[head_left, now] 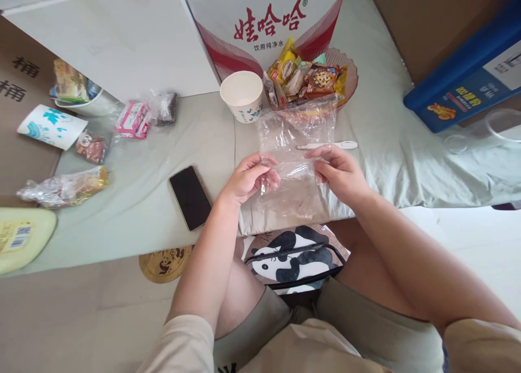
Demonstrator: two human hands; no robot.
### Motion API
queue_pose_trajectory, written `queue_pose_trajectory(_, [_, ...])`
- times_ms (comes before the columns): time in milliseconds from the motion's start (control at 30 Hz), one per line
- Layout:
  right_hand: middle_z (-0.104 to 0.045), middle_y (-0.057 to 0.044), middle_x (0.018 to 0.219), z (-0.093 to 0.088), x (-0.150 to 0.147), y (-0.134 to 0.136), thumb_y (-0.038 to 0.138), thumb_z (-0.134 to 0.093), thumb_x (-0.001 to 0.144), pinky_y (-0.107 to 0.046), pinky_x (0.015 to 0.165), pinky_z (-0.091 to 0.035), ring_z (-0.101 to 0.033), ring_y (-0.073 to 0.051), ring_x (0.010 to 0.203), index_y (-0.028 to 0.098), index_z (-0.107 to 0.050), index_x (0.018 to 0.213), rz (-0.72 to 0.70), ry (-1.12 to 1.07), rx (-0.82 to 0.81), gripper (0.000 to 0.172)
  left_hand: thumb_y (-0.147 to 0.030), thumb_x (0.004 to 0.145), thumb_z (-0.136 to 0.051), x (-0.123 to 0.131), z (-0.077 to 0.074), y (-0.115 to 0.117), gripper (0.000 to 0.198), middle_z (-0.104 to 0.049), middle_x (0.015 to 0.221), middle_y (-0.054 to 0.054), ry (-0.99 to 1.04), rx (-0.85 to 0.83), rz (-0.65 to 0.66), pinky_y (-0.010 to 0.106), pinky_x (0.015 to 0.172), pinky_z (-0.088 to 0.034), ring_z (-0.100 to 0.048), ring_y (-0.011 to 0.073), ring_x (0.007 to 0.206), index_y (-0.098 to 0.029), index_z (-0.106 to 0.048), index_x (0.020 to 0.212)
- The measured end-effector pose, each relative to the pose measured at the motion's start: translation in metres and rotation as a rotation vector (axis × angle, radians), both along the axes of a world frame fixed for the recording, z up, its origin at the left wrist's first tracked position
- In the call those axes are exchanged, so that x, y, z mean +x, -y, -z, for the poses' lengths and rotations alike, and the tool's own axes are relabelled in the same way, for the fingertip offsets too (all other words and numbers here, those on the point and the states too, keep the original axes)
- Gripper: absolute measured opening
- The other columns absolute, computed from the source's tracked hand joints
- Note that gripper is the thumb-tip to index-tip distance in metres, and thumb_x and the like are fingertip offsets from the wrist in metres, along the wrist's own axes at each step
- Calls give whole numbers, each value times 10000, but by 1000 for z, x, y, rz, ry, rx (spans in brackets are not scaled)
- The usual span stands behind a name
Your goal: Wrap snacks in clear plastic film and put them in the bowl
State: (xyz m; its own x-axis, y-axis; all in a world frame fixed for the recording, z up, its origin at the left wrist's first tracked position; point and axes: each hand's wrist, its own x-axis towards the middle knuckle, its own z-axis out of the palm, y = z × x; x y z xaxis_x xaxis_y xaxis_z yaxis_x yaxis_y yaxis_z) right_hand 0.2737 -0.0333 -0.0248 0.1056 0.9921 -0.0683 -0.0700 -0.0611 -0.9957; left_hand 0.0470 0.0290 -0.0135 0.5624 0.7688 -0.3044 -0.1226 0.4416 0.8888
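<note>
A clear plastic bag (pixel 291 137) stretches between my two hands over the front edge of the cloth-covered surface. My left hand (pixel 254 177) has its fingers curled on the bag's left side. On the opposite side, my right hand (pixel 336 172) pinches the plastic between thumb and fingers. Just beyond the right fingers lies a slim white pen-like tool (pixel 345 145), partly under the film. Behind the bag are a white paper cup (pixel 242 95) and a pink-tinted clear bowl (pixel 350 74) heaped with wrapped snacks (pixel 321 82).
To the left lie a phone (pixel 190 198), a tipped paper cup (pixel 52 126), a pink packet (pixel 133 118) and a wrapped snack (pixel 67 187). A white-and-red carton (pixel 268 23) stands at the back. At right are a blue box (pixel 459 90) and a clear plastic cup (pixel 502 126).
</note>
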Motion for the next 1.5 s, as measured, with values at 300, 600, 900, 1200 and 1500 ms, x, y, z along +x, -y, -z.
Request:
queue_pose_trajectory(300, [-687, -14, 1077, -1, 3, -1, 146, -712, 648, -276, 588, -404, -508, -49, 578, 199, -640, 567, 41, -235, 45, 120, -261, 707, -709, 2, 2, -4, 127, -748, 643, 59, 71, -114, -36, 255, 586, -571, -737, 185, 590, -137, -680, 709])
queue_pose_trajectory(600, [-648, -61, 1132, -3, 9, -1, 227, -660, 645, -342, 733, -462, -578, -160, 820, 196, -608, 579, 7, -167, 41, 89, -657, 875, -658, 13, 6, -4, 589, -685, 619, 42, -107, 10, -112, 230, 581, -524, -697, 138, 594, -156, -631, 567])
queue_pose_trajectory(900, [-662, -74, 1074, 2, 3, -2, 580, -750, 793, -378, 792, -518, -632, -221, 946, 209, -612, 650, 27, 96, -20, 420, -428, 716, -800, 4, 14, -6, 267, -711, 675, 24, -242, 342, -211, 267, 685, -496, -619, 131, 669, -186, -725, 633])
queue_pose_trajectory(1200, [-579, 50, 796, 3, 0, 1, 320, -838, 688, -305, 681, -522, -583, -130, 694, 251, -469, 1284, -56, 26, -124, 704, -377, 792, -719, 0, 14, -6, 200, -694, 805, 22, -145, 362, -288, 252, 743, -499, -631, 125, 763, -183, -680, 762])
queue_pose_trajectory(1500, [-531, 17, 827, -6, -8, 5, 343, -778, 748, -348, 718, -500, -553, -184, 766, 327, -448, 1255, 129, 135, 128, 606, -372, 677, -862, 10, 5, 2, 865, -742, 1114, 33, -26, -45, -127, 299, 744, -584, -769, 200, 858, -336, -351, 1373])
